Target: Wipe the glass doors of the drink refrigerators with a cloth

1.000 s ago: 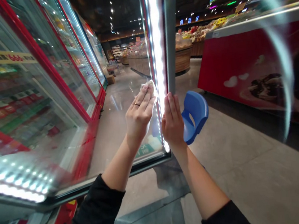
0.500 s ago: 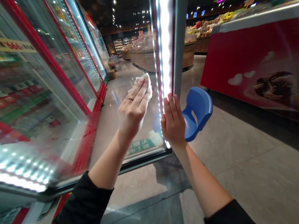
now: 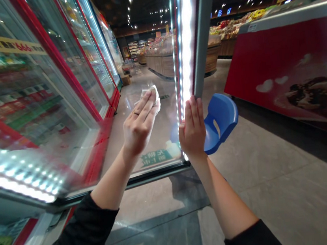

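A crumpled white cloth [image 3: 156,100] is pressed against the glass door [image 3: 164,128] under the fingers of my left hand [image 3: 137,129], which wears a ring. The door stands swung out, with a bright light strip [image 3: 185,44] running up its free side. My right hand [image 3: 193,132] lies along the lower part of the grey door frame [image 3: 204,30], fingers straight and side by side, palm against the edge. The palm side of each hand is hidden, so how far the cloth is gripped or just pressed flat is only partly visible.
Just beyond the door edge stands a blue plastic chair [image 3: 221,117]. Red-framed fridges [image 3: 89,103] with stocked shelves line the left. A red freezer chest [image 3: 287,59] is at the right. Farther back are wooden display stands [image 3: 160,64], seen through the glass.
My left hand has slid a little to the left across the glass with the cloth, away from the light strip. My right hand stays on the door frame. The whole view has shifted slightly.
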Available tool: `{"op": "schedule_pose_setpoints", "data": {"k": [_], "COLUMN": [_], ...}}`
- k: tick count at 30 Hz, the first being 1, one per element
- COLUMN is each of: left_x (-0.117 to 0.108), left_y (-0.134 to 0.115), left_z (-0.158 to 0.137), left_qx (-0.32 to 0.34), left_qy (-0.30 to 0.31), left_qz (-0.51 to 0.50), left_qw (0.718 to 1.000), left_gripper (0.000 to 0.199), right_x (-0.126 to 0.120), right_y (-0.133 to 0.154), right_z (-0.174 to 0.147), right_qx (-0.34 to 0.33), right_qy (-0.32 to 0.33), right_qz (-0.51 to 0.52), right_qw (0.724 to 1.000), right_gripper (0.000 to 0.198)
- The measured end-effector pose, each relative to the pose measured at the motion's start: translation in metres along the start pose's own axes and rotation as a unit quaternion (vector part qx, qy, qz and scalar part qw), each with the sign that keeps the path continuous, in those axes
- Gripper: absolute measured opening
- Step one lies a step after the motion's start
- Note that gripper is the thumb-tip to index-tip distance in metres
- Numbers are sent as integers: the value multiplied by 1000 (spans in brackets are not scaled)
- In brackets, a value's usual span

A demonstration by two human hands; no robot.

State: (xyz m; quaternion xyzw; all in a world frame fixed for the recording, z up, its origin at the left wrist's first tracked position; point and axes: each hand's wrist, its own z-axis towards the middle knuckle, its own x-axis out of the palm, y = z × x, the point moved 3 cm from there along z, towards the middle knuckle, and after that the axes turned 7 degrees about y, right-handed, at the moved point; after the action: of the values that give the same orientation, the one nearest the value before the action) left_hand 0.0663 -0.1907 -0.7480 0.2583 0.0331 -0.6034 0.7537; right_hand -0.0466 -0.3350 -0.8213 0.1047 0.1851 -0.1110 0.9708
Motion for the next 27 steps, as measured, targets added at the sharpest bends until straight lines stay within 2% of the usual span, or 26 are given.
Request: {"op": "schedule_pose_setpoints", "data": {"k": [4, 8, 11, 13, 15, 20, 23, 27], "left_x": [6, 19, 20, 20, 25, 44, 37, 12], "left_y": [-16, -17, -9, -10, -19, -43, -32, -16], "left_z": [-13, 7, 18, 14, 6, -1, 0, -17], "left_qx": [32, 64, 40, 14, 7, 66, 41, -12], "left_qy": [38, 53, 32, 8, 4, 37, 36, 21], "left_qz": [-4, -28, -47, -46, -45, -52, -61, -47], "left_qw": [999, 996, 998, 999, 999, 996, 997, 999], "left_gripper": [58, 57, 60, 60, 55, 38, 44, 57], "right_x": [-1, -1, 0, -1, -1, -5, -5, -2], "right_y": [9, 16, 10, 3, -3, -5, -6, -6], "right_z": [1, 1, 0, -1, -2, -4, -5, -5], "right_qx": [-6, -12, -19, -23, -20, -35, -32, -19], "right_qy": [-15, -20, -30, -32, -23, -10, -4, 15], "right_qz": [-11, -26, -6, 7, 12, 43, 30, -2], "right_qw": [1000, 999, 999, 999, 999, 998, 999, 1000], "right_gripper": [70, 67, 78, 83, 83, 78, 79, 83]}}
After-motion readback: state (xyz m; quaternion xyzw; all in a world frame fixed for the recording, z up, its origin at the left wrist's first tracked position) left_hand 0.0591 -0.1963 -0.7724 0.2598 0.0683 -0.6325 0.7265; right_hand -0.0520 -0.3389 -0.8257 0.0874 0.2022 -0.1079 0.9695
